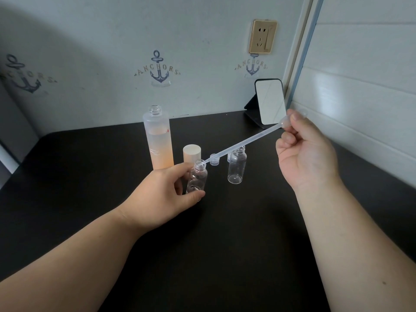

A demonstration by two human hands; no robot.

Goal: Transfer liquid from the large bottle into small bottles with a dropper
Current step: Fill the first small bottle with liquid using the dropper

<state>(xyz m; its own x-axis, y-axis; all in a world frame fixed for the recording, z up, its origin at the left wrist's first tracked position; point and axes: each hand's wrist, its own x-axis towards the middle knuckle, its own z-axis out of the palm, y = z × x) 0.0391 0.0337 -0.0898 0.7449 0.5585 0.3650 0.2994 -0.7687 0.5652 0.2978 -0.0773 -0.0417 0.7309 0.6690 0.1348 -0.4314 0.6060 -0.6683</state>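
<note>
Left hand (pixel 167 190) of mine is wrapped round the nearer small bottle (pixel 197 179), thumb low across its front and fingers behind, steadying it upright on the dark tabletop (pixel 225 244). Over on the other side, my right hand (pixel 306 152) pinches the bulb end of the dropper (pixel 243 144) between thumb and fingertips, the rest of the fingers curled in. Its long clear stem slants down to the left and its tip sits right at the open mouth of the bottle I am holding; whether it is inside the neck or just at the rim I cannot tell.

As for progress, I judge this to be early in the filling. That held bottle looks close to empty, with at most a little clear liquid glinting near its base, hard to be sure through the plastic. A second small bottle (pixel 236 168) stands uncapped just to the right, apart from the first, and appears empty too. Between them, further back, lies a small clear cap (pixel 213 159), partly behind the stem.

Behind my left hand the large bottle (pixel 158 140) stands open, frosted, with orange-tinted liquid filling well over half of it. Its pale lid (pixel 191 153) stands beside it.

So what is left, as I read it: squeeze out this load, go back to the large bottle many more times, fill both small ones, then cap everything
</note>
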